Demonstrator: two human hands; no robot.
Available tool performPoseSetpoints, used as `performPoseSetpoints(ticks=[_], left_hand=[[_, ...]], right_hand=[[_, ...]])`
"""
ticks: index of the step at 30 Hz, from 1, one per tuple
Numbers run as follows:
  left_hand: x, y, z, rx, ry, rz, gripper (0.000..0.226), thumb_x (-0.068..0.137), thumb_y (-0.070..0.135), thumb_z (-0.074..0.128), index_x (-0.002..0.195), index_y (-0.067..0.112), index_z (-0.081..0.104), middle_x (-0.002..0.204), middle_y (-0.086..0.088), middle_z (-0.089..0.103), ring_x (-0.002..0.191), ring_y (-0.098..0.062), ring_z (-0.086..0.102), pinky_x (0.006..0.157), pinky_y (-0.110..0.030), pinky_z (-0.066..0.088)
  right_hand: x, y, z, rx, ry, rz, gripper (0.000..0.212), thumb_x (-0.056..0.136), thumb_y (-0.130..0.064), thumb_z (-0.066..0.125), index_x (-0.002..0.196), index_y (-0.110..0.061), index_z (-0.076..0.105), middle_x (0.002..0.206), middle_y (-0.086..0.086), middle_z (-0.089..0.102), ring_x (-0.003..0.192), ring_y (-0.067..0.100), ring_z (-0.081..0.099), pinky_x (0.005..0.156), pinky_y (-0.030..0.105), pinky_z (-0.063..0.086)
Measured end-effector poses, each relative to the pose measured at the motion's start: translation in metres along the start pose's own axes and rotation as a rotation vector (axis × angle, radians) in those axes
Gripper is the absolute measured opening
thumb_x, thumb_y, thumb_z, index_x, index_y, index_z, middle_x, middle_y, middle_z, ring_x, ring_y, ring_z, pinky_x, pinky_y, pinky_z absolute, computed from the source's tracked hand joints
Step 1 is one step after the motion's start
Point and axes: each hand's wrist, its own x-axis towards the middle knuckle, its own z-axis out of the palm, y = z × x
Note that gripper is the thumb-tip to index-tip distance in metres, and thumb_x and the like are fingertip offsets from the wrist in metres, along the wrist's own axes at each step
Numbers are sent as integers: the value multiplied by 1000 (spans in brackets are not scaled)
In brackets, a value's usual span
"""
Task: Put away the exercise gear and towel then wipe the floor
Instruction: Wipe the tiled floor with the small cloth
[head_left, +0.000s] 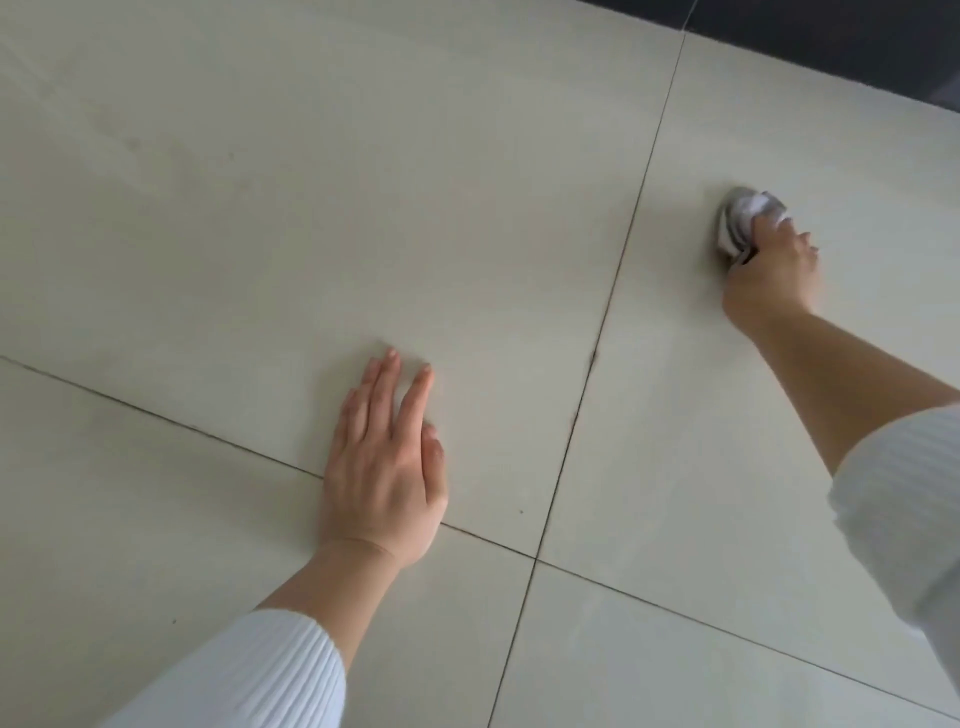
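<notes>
The floor (322, 218) is made of large pale cream tiles with dark grout lines. My right hand (771, 273) reaches far out at the upper right and grips a bunched white and grey cloth (743, 218), which is pressed down on the tile. My left hand (387, 462) lies flat on the floor near the middle, palm down, fingers straight and pointing away from me. Both arms wear white ribbed sleeves pushed up above the wrists.
A dark surface (831, 31) borders the pale tiles along the top right corner. Two grout lines cross just right of my left wrist at the tile joint (535, 558). A faint smudge marks the tile (135, 140) at the far left.
</notes>
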Motion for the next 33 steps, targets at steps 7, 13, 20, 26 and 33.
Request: performPoseSetpoints(ticks=[7, 13, 20, 26, 33], left_hand=[[0, -1, 0, 14, -27, 2, 54, 92, 25, 29, 145, 14, 37, 156, -12, 26, 146, -25, 20, 117, -43, 20], [1, 1, -2, 18, -64, -8, 57, 91, 26, 28, 145, 13, 36, 156, -13, 25, 145, -27, 21, 116, -42, 20], [2, 0, -1, 24, -40, 6, 57, 90, 26, 27, 145, 13, 34, 155, -15, 26, 145, -30, 21, 116, -42, 18], [2, -1, 2, -3, -13, -3, 56, 90, 26, 29, 143, 12, 36, 154, -18, 27, 143, -33, 20, 117, -43, 15], [3, -1, 0, 5, -6, 49, 55, 90, 23, 31, 141, 6, 38, 151, -23, 30, 141, -39, 24, 116, -46, 19]], right_hand=[[6, -64, 7, 186, -132, -217, 53, 87, -11, 48, 140, -17, 48, 144, 14, 44, 134, 28, 39, 106, 18, 24], [-108, -45, 4, 182, -285, -782, 65, 74, 17, 51, 129, -18, 60, 142, 1, 51, 135, 21, 41, 110, 30, 34], [-77, 60, -30, 39, -92, 11, 70, 84, 10, 45, 145, -22, 38, 153, 4, 34, 142, 28, 28, 108, 40, 36], [-159, 46, -19, 119, -22, 159, 66, 88, 7, 38, 145, -25, 38, 155, -2, 29, 146, 21, 17, 96, 41, 44], [-317, -7, -21, 157, -267, -390, 70, 73, 14, 41, 131, -22, 58, 142, -3, 50, 135, 19, 42, 95, 35, 51]])
